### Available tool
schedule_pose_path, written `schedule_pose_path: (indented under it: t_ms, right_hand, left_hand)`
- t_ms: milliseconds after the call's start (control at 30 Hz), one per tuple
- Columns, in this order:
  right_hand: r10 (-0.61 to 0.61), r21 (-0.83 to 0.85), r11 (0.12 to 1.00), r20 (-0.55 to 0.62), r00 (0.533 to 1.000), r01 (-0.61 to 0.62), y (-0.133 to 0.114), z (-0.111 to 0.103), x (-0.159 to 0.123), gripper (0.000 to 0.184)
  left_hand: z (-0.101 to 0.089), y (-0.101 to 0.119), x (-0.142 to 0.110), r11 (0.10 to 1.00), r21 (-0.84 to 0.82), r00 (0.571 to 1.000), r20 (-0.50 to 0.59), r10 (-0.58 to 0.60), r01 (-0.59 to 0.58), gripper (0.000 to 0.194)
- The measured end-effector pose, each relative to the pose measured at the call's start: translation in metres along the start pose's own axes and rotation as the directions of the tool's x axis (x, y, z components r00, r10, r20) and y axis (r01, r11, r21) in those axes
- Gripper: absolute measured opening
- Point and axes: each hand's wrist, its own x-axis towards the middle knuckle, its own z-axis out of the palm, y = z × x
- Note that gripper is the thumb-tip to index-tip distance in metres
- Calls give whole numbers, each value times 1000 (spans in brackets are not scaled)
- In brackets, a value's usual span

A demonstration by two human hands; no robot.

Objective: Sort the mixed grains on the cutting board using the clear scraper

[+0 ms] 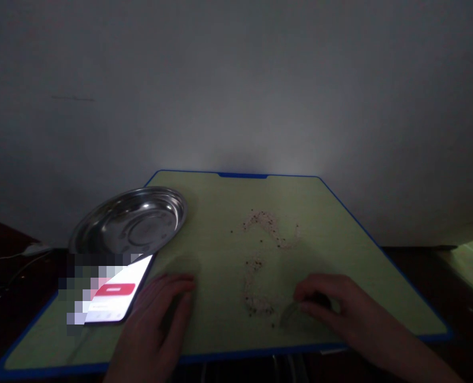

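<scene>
Small pale grains mixed with dark bits lie on the pale-topped table [216,213] in two loose patches, a farther patch [264,221] and a nearer patch [256,303]. To the right of the nearer one, my right hand [324,300] is closed in a pinch on a thin greyish piece [288,315]. Its lower edge meets the tabletop beside the grains; its exact kind is too dim to tell. My left hand [160,308] rests on the table left of the grains, thumb apart from the fingers, holding nothing. It is beside a lit phone [119,298].
A wide, shallow steel basin [168,199] stands at the table's left side, behind the phone, partly over the edge. Blue trim [350,213] borders the table. A grey wall [236,96] rises behind it. White cables [15,259] lie at far left.
</scene>
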Motion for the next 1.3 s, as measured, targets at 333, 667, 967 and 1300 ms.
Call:
schedule_pose_path:
  t_ms: [333, 667, 967, 1300]
  right_hand:
    - [5, 45, 999, -1, 1000, -4, -1, 12, 6, 15]
    - [-17, 59, 998, 0, 1000, 17, -7, 20, 4, 14]
    - [-48, 81, 996, 16, 999, 46, -26, 33, 5, 13]
    - [-18, 48, 999, -109, 994, 23, -20, 32, 15, 18]
  left_hand:
    - [1, 0, -1, 1000, 1, 1000, 12, 2, -2, 15]
    - [-2, 2, -1, 998, -39, 999, 14, -39, 39, 15]
    - [-2, 5, -3, 997, -60, 998, 23, -57, 59, 15]
    - [-1, 4, -3, 997, -63, 999, 19, -30, 31, 15]
